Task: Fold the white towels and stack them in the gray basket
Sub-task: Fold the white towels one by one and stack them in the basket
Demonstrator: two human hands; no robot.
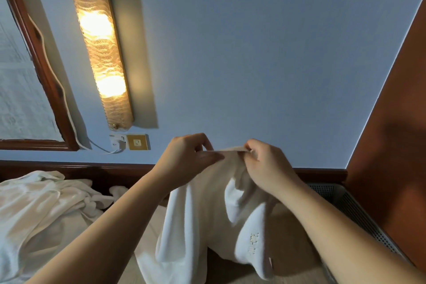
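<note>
white towel [207,214] pinched by both hands, embroidery unreadable

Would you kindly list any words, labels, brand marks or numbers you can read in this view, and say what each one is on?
No text can be read with certainty.
Held towel: an embroidered mark near its lower corner, too small and blurred to read.
Framed sheet on the wall at left: faint rows of print, too blurred to read.
Wall switch plate: a small symbol only, not legible as text.

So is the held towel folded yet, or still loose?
Loose: the towel hangs in uneven drapes from both hands, left hand and right hand pinching its top edge.
</note>
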